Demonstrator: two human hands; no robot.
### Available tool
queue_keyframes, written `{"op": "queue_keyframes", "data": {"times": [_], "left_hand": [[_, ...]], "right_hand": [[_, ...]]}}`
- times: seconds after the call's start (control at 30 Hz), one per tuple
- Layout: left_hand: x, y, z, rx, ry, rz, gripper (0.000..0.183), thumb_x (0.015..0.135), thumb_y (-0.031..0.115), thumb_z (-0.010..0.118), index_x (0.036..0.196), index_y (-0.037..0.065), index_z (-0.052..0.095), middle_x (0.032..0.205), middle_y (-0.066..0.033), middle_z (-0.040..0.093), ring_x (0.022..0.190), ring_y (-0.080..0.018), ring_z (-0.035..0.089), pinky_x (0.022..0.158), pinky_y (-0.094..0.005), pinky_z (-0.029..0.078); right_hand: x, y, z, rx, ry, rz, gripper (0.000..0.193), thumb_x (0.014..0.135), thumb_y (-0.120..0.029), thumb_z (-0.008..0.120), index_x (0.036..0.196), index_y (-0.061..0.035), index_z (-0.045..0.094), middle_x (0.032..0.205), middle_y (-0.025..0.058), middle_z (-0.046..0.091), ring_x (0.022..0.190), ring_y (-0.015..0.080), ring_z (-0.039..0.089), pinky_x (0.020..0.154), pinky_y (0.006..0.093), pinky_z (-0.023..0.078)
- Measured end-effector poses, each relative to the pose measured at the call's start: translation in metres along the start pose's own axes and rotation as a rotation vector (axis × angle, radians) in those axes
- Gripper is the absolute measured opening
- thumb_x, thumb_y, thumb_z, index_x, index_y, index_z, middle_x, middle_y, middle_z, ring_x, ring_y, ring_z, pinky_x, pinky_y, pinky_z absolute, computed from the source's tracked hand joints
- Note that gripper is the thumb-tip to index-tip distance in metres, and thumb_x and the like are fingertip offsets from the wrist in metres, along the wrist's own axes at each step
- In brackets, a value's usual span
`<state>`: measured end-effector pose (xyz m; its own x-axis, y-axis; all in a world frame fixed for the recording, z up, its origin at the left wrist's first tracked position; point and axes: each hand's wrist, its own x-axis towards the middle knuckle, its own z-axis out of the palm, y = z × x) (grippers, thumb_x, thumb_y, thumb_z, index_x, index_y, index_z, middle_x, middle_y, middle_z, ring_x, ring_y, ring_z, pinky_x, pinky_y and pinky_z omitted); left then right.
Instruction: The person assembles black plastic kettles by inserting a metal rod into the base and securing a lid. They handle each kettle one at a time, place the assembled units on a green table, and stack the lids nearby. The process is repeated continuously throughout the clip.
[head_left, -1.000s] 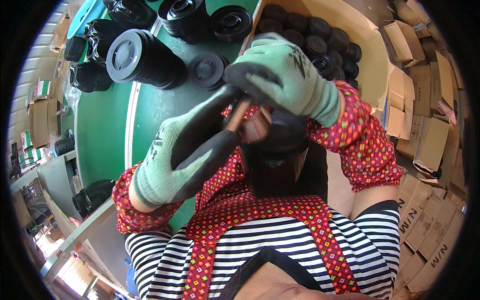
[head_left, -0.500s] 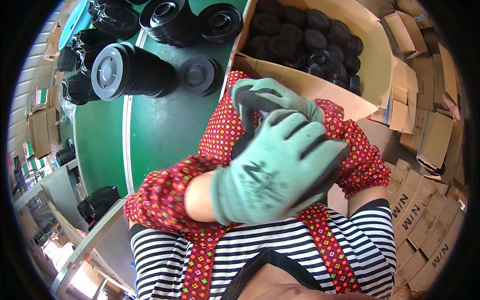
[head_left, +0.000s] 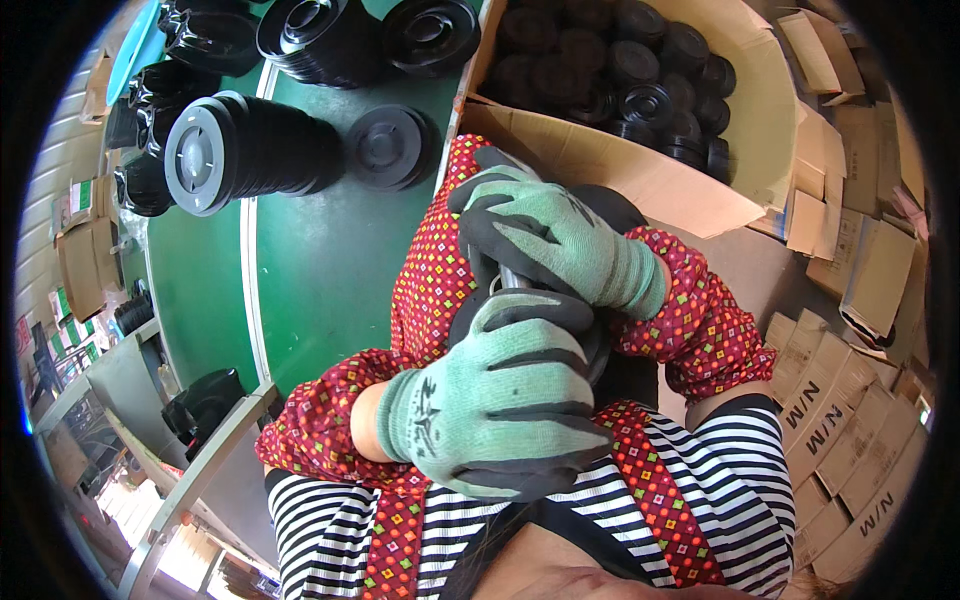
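Both my hands wear green knitted gloves with dark grip coating and are held together above my lap. My right hand (head_left: 560,240) curls its fingers round a dark object, mostly hidden, with a greyish, metal-looking piece (head_left: 513,278) showing between the two gloves. Closer to my body, my left hand (head_left: 505,390) lies over the near end of that object, fingers bent round it. A curved black edge (head_left: 600,350) shows between the gloves; I cannot tell its kind. Nearest on the green table (head_left: 310,290) lie a short stack of black discs (head_left: 385,147) and a tall, leaning disc stack (head_left: 265,150).
An open cardboard box (head_left: 620,165) of black round parts stands beyond my right hand. More ringed black parts (head_left: 325,40) stand at the table's back, beside black plastic bags (head_left: 210,40). Cardboard cartons (head_left: 840,430) are piled at the right. A metal frame (head_left: 190,490) runs at lower left.
My left hand has come toward my body and turned downward, off my right hand. The right hand shows more fully, and the greyish piece has come into sight between them.
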<state>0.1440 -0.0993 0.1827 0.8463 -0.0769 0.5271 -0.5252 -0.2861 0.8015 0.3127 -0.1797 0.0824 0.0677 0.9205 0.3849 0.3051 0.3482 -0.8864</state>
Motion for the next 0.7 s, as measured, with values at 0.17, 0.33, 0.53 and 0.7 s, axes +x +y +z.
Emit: {"op": "queue_keyframes", "data": {"times": [0.17, 0.33, 0.53, 0.7], "left_hand": [[0.031, 0.012, 0.021, 0.246, -0.072, -0.217, 0.05, 0.078, 0.042, 0.068, 0.117, 0.01, 0.073, 0.114, -0.0095, 0.062, 0.106, -0.0348, 0.059, 0.099, -0.0569, 0.045], [0.009, -0.009, 0.01, -0.05, -0.005, -0.12, 0.039, 0.087, 0.042, 0.071, 0.107, 0.009, 0.073, 0.111, -0.011, 0.064, 0.104, -0.0368, 0.061, 0.099, -0.0575, 0.044], [-0.027, -0.022, -0.031, -0.536, 0.107, -0.055, 0.054, 0.105, 0.05, 0.056, 0.082, 0.005, 0.074, 0.078, -0.0097, 0.067, 0.086, -0.0352, 0.068, 0.098, -0.0572, 0.049], [0.019, 0.008, -0.055, -0.338, 0.074, -0.373, 0.047, 0.104, 0.042, 0.056, 0.103, -0.003, 0.069, 0.098, -0.0175, 0.069, 0.099, -0.0375, 0.069, 0.1, -0.0504, 0.051]], "right_hand": [[0.021, 0.025, -0.003, 0.243, -0.154, -0.118, 0.024, 0.101, -0.018, 0.064, 0.106, 0.0038, 0.07, 0.102, 0.0154, 0.07, 0.114, 0.036, 0.065, 0.119, 0.0556, 0.038], [-0.007, 0.016, -0.005, 0.061, -0.031, -0.032, 0.026, 0.099, -0.016, 0.066, 0.115, 0.0043, 0.069, 0.102, 0.017, 0.069, 0.109, 0.0373, 0.063, 0.11, 0.0541, 0.043], [0.001, -0.036, -0.036, -0.378, -0.245, 0.224, 0.029, 0.094, -0.031, 0.065, 0.105, -0.0046, 0.07, 0.105, 0.0159, 0.068, 0.098, 0.0394, 0.06, 0.097, 0.0512, 0.046], [0.017, -0.011, -0.053, -0.282, -0.365, -0.031, 0.039, 0.093, -0.035, 0.074, 0.121, -0.0082, 0.07, 0.12, 0.0157, 0.066, 0.126, 0.0377, 0.055, 0.115, 0.0503, 0.037]]}}
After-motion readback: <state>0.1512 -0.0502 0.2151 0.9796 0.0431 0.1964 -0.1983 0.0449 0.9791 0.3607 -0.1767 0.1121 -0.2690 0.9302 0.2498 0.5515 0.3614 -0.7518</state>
